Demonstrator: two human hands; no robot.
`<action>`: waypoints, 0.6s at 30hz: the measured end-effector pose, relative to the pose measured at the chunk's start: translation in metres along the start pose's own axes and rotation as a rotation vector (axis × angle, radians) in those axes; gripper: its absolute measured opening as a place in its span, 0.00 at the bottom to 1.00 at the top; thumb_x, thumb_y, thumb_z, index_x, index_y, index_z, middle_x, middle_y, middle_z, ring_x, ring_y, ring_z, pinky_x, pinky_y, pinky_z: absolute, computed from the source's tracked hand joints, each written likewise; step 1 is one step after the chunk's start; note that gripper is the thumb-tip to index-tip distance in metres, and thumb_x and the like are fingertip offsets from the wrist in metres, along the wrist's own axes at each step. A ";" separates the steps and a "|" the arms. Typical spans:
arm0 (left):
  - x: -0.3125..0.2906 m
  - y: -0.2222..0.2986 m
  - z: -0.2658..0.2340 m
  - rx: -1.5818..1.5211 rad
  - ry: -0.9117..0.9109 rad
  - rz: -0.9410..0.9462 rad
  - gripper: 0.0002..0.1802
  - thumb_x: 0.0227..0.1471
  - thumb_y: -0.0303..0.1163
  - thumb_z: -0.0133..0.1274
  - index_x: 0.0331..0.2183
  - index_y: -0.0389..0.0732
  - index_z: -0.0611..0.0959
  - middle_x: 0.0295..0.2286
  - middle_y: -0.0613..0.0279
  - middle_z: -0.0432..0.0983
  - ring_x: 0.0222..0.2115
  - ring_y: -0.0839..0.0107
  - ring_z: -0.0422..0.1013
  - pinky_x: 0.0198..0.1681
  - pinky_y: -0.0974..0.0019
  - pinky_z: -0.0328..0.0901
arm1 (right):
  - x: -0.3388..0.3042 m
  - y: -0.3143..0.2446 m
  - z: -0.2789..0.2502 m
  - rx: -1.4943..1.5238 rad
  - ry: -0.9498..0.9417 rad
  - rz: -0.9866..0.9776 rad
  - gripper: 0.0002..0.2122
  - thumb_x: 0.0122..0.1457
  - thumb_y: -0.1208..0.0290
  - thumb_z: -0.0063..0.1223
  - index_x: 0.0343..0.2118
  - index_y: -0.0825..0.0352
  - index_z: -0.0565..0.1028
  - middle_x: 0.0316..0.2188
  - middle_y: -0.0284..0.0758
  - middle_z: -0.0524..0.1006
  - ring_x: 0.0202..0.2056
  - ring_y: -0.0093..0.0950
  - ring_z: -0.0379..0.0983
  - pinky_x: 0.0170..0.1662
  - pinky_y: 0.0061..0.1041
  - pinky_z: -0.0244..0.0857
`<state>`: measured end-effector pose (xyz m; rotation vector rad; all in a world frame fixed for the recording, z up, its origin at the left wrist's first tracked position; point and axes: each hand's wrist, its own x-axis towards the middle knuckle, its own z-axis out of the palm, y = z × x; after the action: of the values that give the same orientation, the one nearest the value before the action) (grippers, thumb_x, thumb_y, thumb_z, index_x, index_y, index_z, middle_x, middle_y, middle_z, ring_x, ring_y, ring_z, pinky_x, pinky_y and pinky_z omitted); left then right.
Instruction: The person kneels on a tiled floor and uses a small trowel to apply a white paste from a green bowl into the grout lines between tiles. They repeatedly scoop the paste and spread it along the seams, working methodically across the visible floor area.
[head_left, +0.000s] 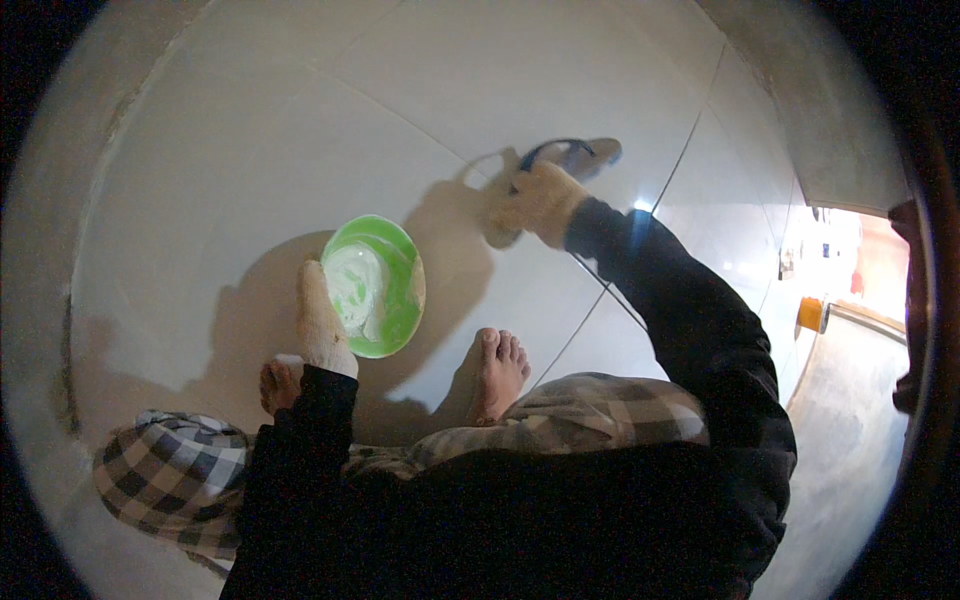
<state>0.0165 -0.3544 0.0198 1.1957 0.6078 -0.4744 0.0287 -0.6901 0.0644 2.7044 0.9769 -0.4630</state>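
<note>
A green bowl (400,290) with a white, paste-like coating inside tilts above the tiled floor, left of centre. My left hand (322,315), in what looks like a pale glove, is closed on the bowl's left rim; its fingertips are hidden behind the bowl. Farther out and to the right, my right hand (545,205) is closed around the middle of a flip-flop (597,155) with dark straps and a pale sole. Motion smears this hand and the footwear slightly. Both arms wear black sleeves.
My bare right foot (500,372) stands on the tiles (330,130) between bowl and knee. The left foot (280,383) shows partly behind my left wrist. Walls edge the floor at left and upper right. A bright doorway (850,250) and an orange object (810,314) lie at far right.
</note>
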 end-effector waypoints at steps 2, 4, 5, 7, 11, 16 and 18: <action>0.004 0.002 0.002 0.073 -0.009 0.065 0.31 0.61 0.53 0.36 0.53 0.38 0.70 0.48 0.55 0.71 0.46 0.65 0.71 0.50 0.61 0.67 | -0.033 -0.011 0.006 -0.078 0.064 -0.009 0.14 0.48 0.74 0.55 0.37 0.48 0.76 0.32 0.32 0.78 0.39 0.29 0.75 0.36 0.32 0.70; 0.006 0.004 0.002 0.192 -0.078 0.206 0.30 0.61 0.52 0.35 0.51 0.38 0.71 0.47 0.56 0.72 0.46 0.66 0.71 0.48 0.62 0.68 | -0.060 -0.016 0.007 0.099 -0.189 0.005 0.11 0.47 0.73 0.55 0.35 0.54 0.78 0.33 0.32 0.78 0.40 0.33 0.75 0.41 0.33 0.70; 0.007 0.005 0.002 0.249 -0.118 0.326 0.29 0.61 0.52 0.35 0.51 0.37 0.71 0.46 0.56 0.72 0.45 0.66 0.71 0.48 0.62 0.68 | -0.072 -0.017 0.006 0.230 -0.053 -0.008 0.12 0.48 0.74 0.55 0.37 0.55 0.78 0.35 0.31 0.79 0.40 0.34 0.75 0.43 0.33 0.70; 0.005 0.005 0.003 0.152 -0.109 0.118 0.29 0.61 0.52 0.36 0.50 0.38 0.72 0.46 0.56 0.72 0.44 0.66 0.72 0.47 0.62 0.69 | -0.091 -0.018 0.006 0.431 -0.161 0.214 0.14 0.49 0.74 0.55 0.42 0.57 0.77 0.37 0.31 0.79 0.40 0.35 0.75 0.45 0.32 0.69; 0.003 0.008 0.010 0.213 -0.122 -0.027 0.31 0.59 0.55 0.38 0.49 0.39 0.72 0.45 0.56 0.72 0.42 0.65 0.73 0.46 0.62 0.70 | -0.119 -0.022 0.013 1.096 -0.131 0.675 0.20 0.48 0.70 0.61 0.46 0.62 0.73 0.39 0.38 0.79 0.40 0.34 0.76 0.46 0.33 0.69; -0.002 0.013 0.016 0.317 -0.156 -0.124 0.31 0.59 0.56 0.39 0.50 0.39 0.72 0.45 0.57 0.73 0.42 0.66 0.73 0.47 0.63 0.69 | -0.128 -0.045 0.043 1.828 0.264 0.787 0.19 0.47 0.74 0.64 0.44 0.67 0.74 0.35 0.33 0.80 0.39 0.23 0.74 0.44 0.29 0.70; -0.002 0.012 0.016 0.328 -0.210 -0.107 0.31 0.59 0.56 0.39 0.50 0.39 0.72 0.45 0.57 0.73 0.43 0.67 0.73 0.47 0.64 0.69 | -0.122 -0.058 0.051 1.662 0.320 0.793 0.20 0.48 0.68 0.65 0.43 0.67 0.74 0.35 0.35 0.80 0.38 0.26 0.75 0.43 0.29 0.70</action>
<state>0.0252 -0.3663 0.0338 1.4051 0.4241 -0.8026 -0.1093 -0.7333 0.0559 4.1365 -1.1565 -0.8986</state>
